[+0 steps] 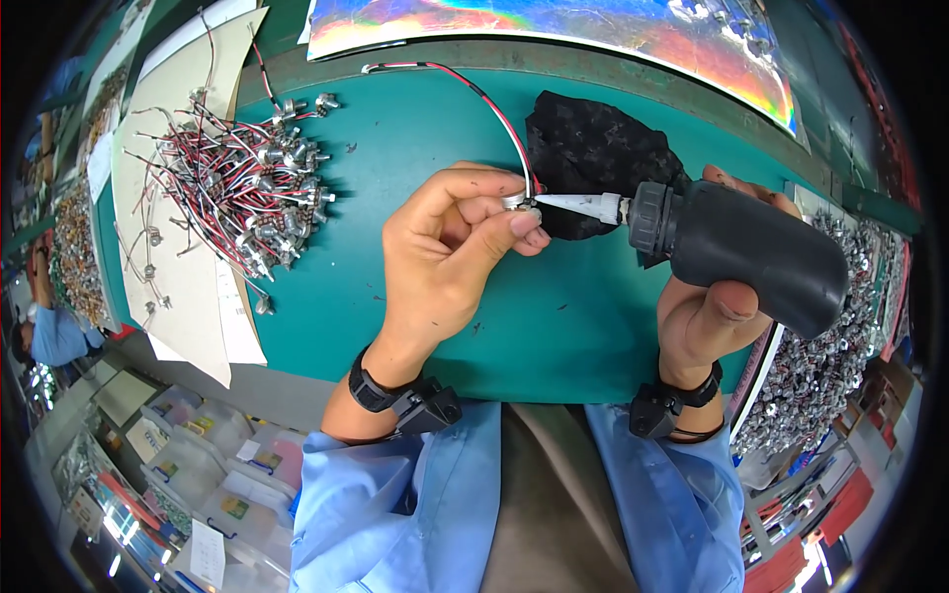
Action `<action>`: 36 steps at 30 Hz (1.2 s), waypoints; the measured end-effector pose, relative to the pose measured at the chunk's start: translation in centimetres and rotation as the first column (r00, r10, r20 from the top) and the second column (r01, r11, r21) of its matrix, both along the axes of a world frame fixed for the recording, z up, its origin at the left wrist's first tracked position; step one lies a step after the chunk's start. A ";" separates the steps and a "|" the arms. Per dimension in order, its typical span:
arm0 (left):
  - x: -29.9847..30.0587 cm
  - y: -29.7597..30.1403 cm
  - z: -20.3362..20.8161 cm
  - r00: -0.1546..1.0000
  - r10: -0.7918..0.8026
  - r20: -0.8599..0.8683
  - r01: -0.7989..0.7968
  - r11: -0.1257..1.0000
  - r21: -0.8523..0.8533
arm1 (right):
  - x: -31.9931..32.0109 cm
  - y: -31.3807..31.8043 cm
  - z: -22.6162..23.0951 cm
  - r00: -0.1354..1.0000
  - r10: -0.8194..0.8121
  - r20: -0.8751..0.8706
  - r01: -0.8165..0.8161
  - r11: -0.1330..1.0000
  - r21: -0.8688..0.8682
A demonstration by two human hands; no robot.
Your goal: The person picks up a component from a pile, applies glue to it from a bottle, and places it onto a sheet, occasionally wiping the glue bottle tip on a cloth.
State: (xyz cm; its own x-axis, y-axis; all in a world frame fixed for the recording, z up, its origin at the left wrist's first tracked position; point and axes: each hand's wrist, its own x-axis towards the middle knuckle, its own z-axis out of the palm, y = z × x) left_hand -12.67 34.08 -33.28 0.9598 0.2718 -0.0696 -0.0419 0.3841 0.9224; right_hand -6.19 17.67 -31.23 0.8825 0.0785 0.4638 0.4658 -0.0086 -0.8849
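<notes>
Between the thumb and fingers of my left hand (435,252) is a small round metal component (516,201). Red, white and black wires (486,97) rise from it and curve to the left. My right hand (704,321) is wrapped round a black squeeze bottle (766,255), tilted so its white tapered nozzle (583,206) points left. The nozzle's tip meets or nearly meets the component where the wires join; I cannot tell whether anything is coming out. Behind the nozzle lies a crumpled black cloth (598,138) on the green mat (415,119).
Several wired metal components (282,193) are heaped at the left, partly over beige card sheets (148,212). Another large heap of metal parts (820,381) is at the right. A shiny rainbow-coloured sheet (554,28) lies at the back. Clear plastic boxes (193,460) stand lower left; another person's blue sleeve (61,336) shows far left.
</notes>
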 end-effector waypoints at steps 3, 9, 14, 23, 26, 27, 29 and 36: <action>0.0 0.1 0.0 1.000 -0.005 0.007 0.005 1.000 0.013 | 0.0 0.0 0.0 1.000 0.001 0.001 -0.001 1.000 -0.010; -0.1 0.0 0.1 1.000 0.006 -0.022 -0.005 1.000 0.012 | 0.0 -0.1 0.2 1.000 -0.003 -0.007 0.003 1.000 -0.004; -0.1 -0.2 0.1 1.000 0.004 -0.019 -0.004 1.000 0.008 | 0.0 -0.3 0.2 1.000 -0.012 -0.014 0.012 1.000 -0.004; -0.1 0.0 -0.1 1.000 -0.006 0.013 0.007 1.000 -0.012 | 0.2 -0.1 -0.3 1.000 -0.024 -0.007 0.024 0.999 0.044; 0.1 0.1 0.0 1.000 0.003 0.001 -0.003 1.000 -0.014 | 0.3 0.1 -0.4 0.999 -0.026 -0.020 0.027 0.998 0.061; 0.1 0.0 0.1 1.000 0.009 -0.005 -0.009 1.000 -0.015 | 0.3 0.1 -0.4 0.999 -0.026 -0.027 0.028 0.997 0.070; 0.2 0.1 0.3 1.000 -0.001 -0.006 0.001 1.000 -0.011 | 0.8 0.1 -0.4 0.999 -0.022 -0.030 0.024 0.997 0.073; 0.1 0.6 1.0 0.999 0.011 0.033 -0.012 0.999 0.043 | 3.3 -2.5 0.5 0.974 -0.124 -0.188 0.156 0.974 0.167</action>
State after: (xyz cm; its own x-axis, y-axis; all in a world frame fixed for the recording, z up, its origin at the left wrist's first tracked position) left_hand -12.55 34.71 -32.32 0.9582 0.2850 -0.0265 -0.0761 0.3429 0.9363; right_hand -2.90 15.18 -30.75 0.9475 -0.1217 0.2956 0.3083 0.1036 -0.9456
